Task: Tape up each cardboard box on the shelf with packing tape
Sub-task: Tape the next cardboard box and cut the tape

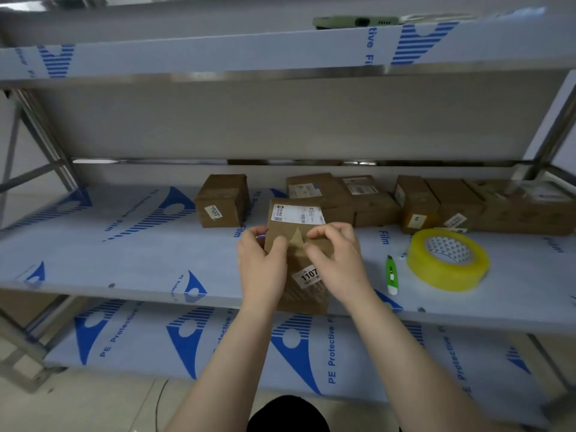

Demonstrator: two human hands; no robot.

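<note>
At the front edge of the middle shelf (156,266), a brown cardboard box (288,233) stands tilted, its lower end reaching past the edge and glossy with wrinkled clear tape. The left hand (261,266) wraps its fingers round the box's left side, thumb flat on the face. The right hand (338,263) grips the right side with thumb and forefinger curled beside a paler triangular patch; whether they pinch tape I cannot tell. A white shipping label (297,213) carries print too small to read, and a sticker (308,275) reads "1107". Toward the right end lie a slim green utility knife (391,275) and a thick, yellowish, translucent tape roll (448,269). Matte boxes (374,198) line the back edge, the rightmost blurred. White film (332,353) printed "PE Protective Film" in blue covers the shelves.
</note>
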